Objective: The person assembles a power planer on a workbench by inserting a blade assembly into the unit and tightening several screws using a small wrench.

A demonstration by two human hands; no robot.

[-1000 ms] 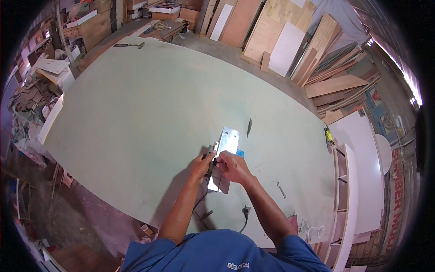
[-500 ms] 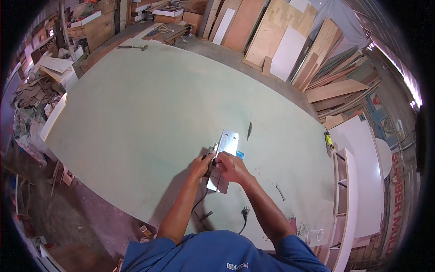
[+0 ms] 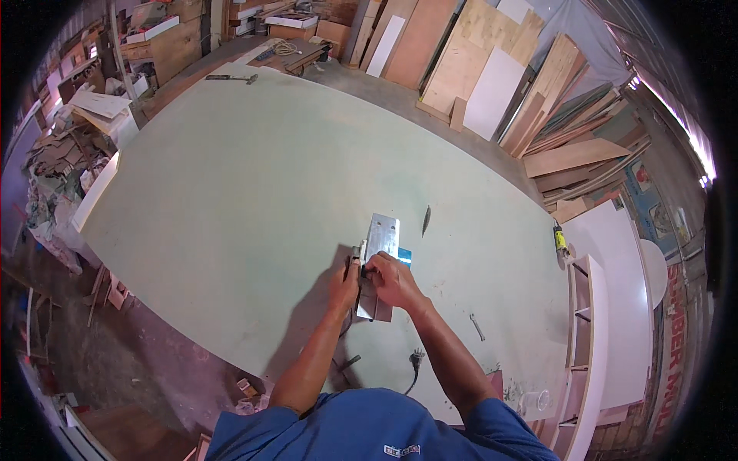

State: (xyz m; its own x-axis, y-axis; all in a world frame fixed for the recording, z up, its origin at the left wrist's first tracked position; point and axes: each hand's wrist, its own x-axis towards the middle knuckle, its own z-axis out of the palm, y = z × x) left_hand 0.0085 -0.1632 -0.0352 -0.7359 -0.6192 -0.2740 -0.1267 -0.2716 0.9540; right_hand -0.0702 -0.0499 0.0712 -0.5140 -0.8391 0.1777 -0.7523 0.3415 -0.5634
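An electric planer (image 3: 382, 233) stands at the near middle of the green-grey table, its long, shiny metal sole turned up toward me. My left hand (image 3: 344, 289) is closed around its left side, thumb uppermost. Over the middle of the sole, the fingers of my right hand (image 3: 392, 280) are curled and pinched together; whatever is between them is hidden. A blue patch (image 3: 404, 257) shows just beyond my right knuckles. Near my body lies a black power plug (image 3: 416, 357) on its cord. A small open-end wrench (image 3: 477, 326) rests right of my right forearm.
Beyond the planer lies a thin dark pointed piece (image 3: 427, 220). A hammer (image 3: 232, 78) is at the far left corner. Along the right edge are a yellow-and-black bottle (image 3: 560, 240), a white shelf unit (image 3: 590, 346) and a clear cup (image 3: 543, 399). Boards (image 3: 480, 54) lean behind the table.
The planer has tilted a little, its far end shifting left. My left hand has turned more upright against its side. My right fingers stay at the middle of the sole.
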